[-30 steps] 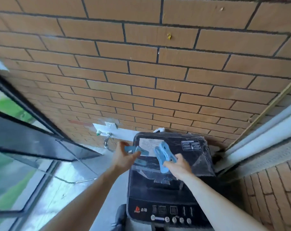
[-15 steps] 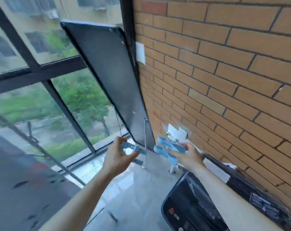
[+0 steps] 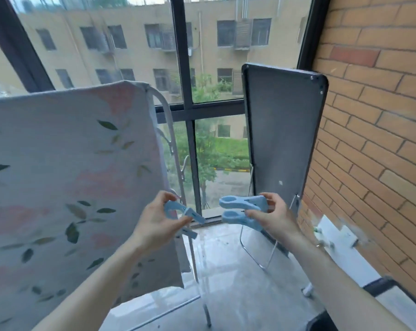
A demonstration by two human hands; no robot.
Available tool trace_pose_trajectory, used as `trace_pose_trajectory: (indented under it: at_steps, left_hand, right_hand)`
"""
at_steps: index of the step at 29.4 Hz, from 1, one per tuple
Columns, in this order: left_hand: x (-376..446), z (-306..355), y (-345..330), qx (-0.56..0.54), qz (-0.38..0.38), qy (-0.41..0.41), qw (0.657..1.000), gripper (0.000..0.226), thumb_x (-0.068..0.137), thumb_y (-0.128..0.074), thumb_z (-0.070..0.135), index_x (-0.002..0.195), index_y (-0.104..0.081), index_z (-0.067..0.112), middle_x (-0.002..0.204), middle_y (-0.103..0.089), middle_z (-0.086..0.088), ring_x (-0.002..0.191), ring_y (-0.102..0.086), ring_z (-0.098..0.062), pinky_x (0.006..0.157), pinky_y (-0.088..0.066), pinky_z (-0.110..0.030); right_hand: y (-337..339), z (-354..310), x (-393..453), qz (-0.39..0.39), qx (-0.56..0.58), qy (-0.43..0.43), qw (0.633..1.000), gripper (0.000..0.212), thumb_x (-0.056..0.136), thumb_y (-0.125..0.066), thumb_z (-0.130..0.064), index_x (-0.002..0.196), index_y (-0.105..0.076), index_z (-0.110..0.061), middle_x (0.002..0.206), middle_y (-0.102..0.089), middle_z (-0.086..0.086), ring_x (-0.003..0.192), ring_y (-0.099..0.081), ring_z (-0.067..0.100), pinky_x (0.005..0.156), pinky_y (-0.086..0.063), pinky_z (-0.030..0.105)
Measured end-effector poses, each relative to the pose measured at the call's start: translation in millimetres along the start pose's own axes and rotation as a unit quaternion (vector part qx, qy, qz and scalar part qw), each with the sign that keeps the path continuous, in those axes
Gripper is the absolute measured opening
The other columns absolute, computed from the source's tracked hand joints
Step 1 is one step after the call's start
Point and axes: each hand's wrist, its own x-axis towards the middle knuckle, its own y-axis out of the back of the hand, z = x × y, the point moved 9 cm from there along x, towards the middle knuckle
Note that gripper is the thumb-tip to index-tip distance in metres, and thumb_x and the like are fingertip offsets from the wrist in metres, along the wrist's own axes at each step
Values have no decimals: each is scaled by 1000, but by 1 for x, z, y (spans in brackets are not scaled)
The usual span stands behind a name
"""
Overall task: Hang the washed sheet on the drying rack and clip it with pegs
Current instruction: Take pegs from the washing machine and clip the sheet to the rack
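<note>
Sheet (image 3: 66, 177) newly beside peg-holding hands (image 3: 154, 220).

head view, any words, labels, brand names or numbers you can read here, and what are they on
No readable text anywhere in this view.
Light blue plastic pegs: no marking legible.
White floral sheet with leaf print: pattern only, no words.
Dark grey folded panel against the brick wall: a small pale spot, too small to read.
White fittings low on the orange brick wall: blurred, nothing legible.

- Both forearms are bare, with no sleeves in view.
- The left hand (image 3: 154, 220) wears nothing.
- The right hand (image 3: 277, 219) wears nothing; a small gold-coloured item sits at its wrist.
</note>
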Motion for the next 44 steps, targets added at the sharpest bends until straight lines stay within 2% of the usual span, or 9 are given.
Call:
trace_pose_trajectory:
  at_steps: [6,10,17,23,28,33,38,42,44]
  left_hand:
    - [-17,-27,114,18,67,-15,997,53,77,-87,43,117,-56,28,108,-63,11,100,-62,-13,81,-45,-27]
    - [-25,-39,178,30,100,-17,994,53,76,-86,46,117,-55,32,114,-63,9,98,-64,-14,83,-56,-37]
    - [-39,-28,274,36,162,-36,985,50,81,-82,45,121,-55,30,117,-62,8,107,-61,-17,83,-53,-30]
    - [-31,-7,316,45,179,-31,982,46,83,-77,53,120,-53,39,119,-59,15,111,-57,-13,89,-49,-36]
    - [-17,20,341,40,194,-32,980,45,83,-76,55,119,-54,39,117,-61,18,105,-61,-8,81,-56,-34]
    - [3,48,340,82,186,-55,978,51,86,-74,55,127,-52,36,126,-58,18,111,-56,-9,86,-44,-32]
    - [27,48,334,117,159,-25,980,58,86,-72,58,135,-50,36,108,-56,14,103,-53,-15,85,-42,-33]
    - [52,32,334,131,138,18,982,68,82,-70,64,141,-48,39,143,-54,-2,124,-52,-22,101,-45,-42]
    - [64,27,335,133,127,33,983,73,82,-69,64,146,-46,39,153,-47,-3,133,-48,-24,107,-44,-45]
  right_hand:
    - [-73,-94,-34,-76,5,84,994,68,74,-89,-33,133,-56,-26,120,-66,-9,96,-69,6,77,-60,27]
    - [-100,-165,-52,-98,25,149,984,65,77,-89,-31,132,-55,-26,116,-66,-11,96,-67,2,68,-56,15]
    - [-123,-278,-61,-102,46,256,960,60,75,-90,-34,127,-60,-26,106,-71,-10,96,-69,6,71,-58,18]
    - [-119,-338,-47,-94,40,318,943,55,75,-89,-42,122,-63,-32,105,-72,-15,95,-69,1,67,-54,12]
    - [-108,-380,-26,-86,21,362,928,72,72,-88,-52,133,-60,-26,111,-71,-13,100,-68,3,79,-59,22]
    - [-94,-399,-1,-39,-2,402,915,79,66,-87,-61,129,-63,-21,109,-72,-11,97,-70,7,78,-62,30]
    - [-78,-409,21,1,-12,430,903,75,62,-87,-64,119,-68,-20,103,-73,-8,87,-69,4,70,-60,25]
    - [-75,-417,40,5,-27,441,897,76,56,-85,-67,112,-71,-17,99,-73,-6,87,-70,13,75,-61,33]
    - [-77,-423,49,1,-34,446,894,73,56,-85,-64,110,-72,-16,98,-73,-5,87,-70,14,73,-60,29]
